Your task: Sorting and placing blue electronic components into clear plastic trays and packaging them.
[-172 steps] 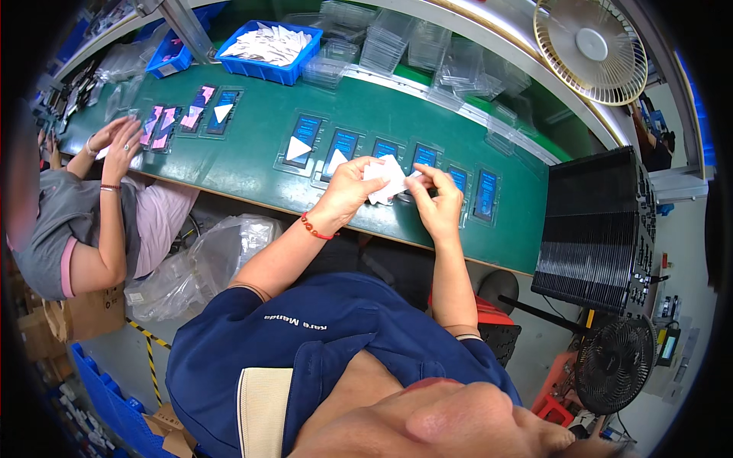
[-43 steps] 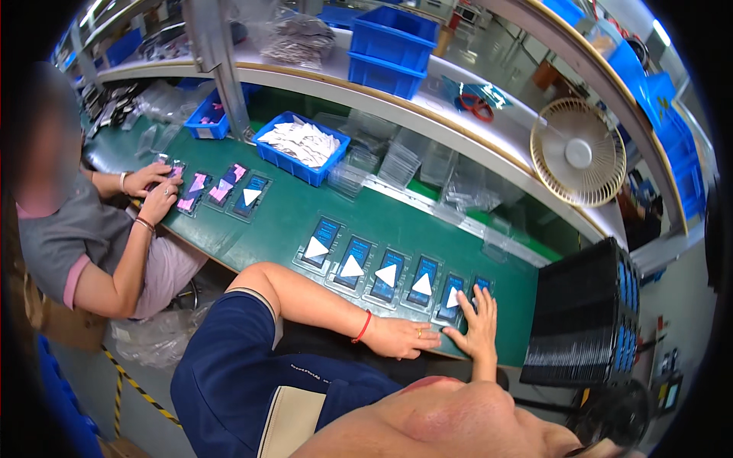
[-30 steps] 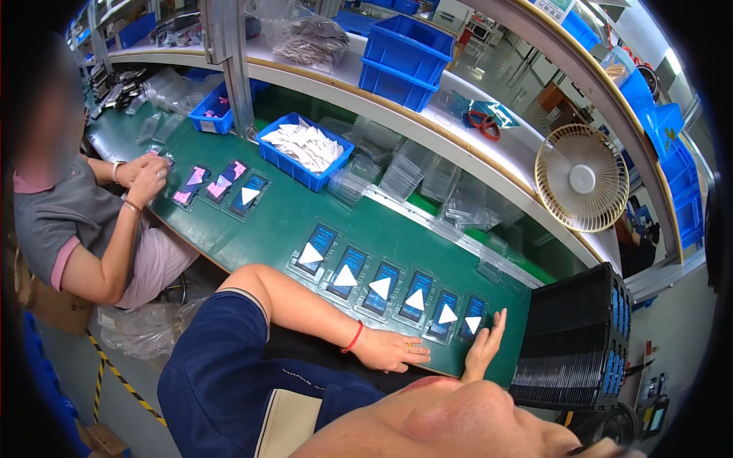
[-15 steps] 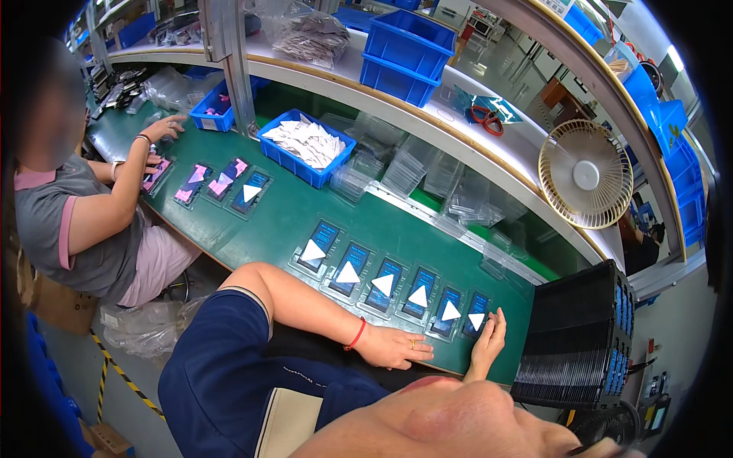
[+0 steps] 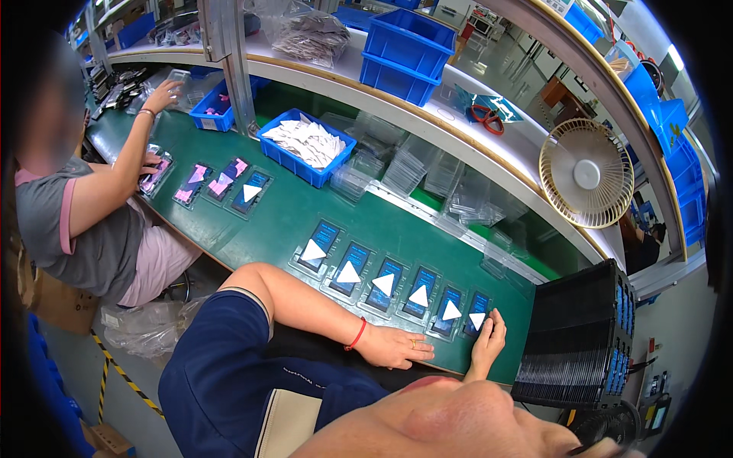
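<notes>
A row of several dark, phone-like panels with white triangular pieces on them, such as the panel (image 5: 384,284), lies in clear plastic trays on the green table (image 5: 279,229). My left hand (image 5: 393,349) rests flat at the table's near edge, fingers stretched toward the right and holding nothing. Close against the right side of the rightmost panel (image 5: 477,311) is my right hand (image 5: 488,343), its fingers extended upright and apart from the thumb side. Nothing shows in its grasp, though part of the palm is turned away.
A blue bin (image 5: 307,149) of white packets stands at the back, near stacked clear trays (image 5: 408,169). To the right rises a black rack (image 5: 573,336) of panels. A fan (image 5: 586,174) is beside the shelf. At left a co-worker's hand (image 5: 163,97) reaches over the table.
The co-worker's raised hand has moved farther back and now holds a clear plastic piece. My two hands and the row of panels stay where they were.
</notes>
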Demonstrator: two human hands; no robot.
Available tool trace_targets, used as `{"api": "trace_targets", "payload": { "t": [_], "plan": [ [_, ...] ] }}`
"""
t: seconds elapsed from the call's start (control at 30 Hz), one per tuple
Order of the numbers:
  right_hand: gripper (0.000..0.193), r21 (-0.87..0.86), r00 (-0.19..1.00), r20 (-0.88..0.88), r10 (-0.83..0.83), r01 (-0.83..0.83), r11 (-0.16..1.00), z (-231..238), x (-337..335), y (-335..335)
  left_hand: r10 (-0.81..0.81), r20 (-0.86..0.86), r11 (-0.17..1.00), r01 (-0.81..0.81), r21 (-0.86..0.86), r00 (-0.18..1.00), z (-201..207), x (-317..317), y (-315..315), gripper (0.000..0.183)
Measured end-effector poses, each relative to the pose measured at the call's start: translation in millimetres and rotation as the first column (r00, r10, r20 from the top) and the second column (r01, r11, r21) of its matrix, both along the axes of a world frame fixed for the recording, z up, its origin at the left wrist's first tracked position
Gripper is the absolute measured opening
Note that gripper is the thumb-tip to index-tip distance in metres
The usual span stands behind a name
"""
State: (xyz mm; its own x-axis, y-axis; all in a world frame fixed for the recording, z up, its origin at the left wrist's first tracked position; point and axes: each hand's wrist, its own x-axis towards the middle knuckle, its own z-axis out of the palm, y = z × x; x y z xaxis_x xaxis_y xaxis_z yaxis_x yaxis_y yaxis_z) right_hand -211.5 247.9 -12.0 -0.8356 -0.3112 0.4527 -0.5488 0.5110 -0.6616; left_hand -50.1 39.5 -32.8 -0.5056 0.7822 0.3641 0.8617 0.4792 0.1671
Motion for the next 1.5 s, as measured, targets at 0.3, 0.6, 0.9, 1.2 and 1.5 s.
{"api": "trace_targets", "payload": {
  "t": [0.3, 0.6, 0.9, 1.2, 1.5],
  "plan": [
    [0.027, 0.064, 1.0, -0.03, 0.006, -0.004, 0.998, 4, 1, 0, -0.01, 0.038, 1.0, 0.011, -0.026, 0.999, 6, 0, -2, 0.026],
    [0.027, 0.067, 0.999, -0.038, 0.014, -0.011, 0.998, 4, 2, 0, -0.024, 0.026, 1.0, 0.024, 0.02, 0.999, -2, 0, 0, 0.029],
    [0.026, 0.069, 0.999, -0.049, 0.007, -0.004, 0.998, 4, 0, 2, -0.023, 0.062, 1.0, 0.023, -0.006, 0.998, 5, -2, -1, 0.027],
    [0.023, 0.117, 0.992, -0.108, 0.059, -0.046, 0.992, -3, -5, -2, 0.016, 0.091, 1.0, -0.017, 0.013, 0.996, 5, 3, -5, 0.026],
    [0.024, 0.135, 0.982, -0.156, 0.109, -0.088, 0.987, -5, -3, 7, -0.124, 0.188, 0.899, 0.03, 0.437, 0.974, 3, 5, 1, 0.028]
  ]
}}
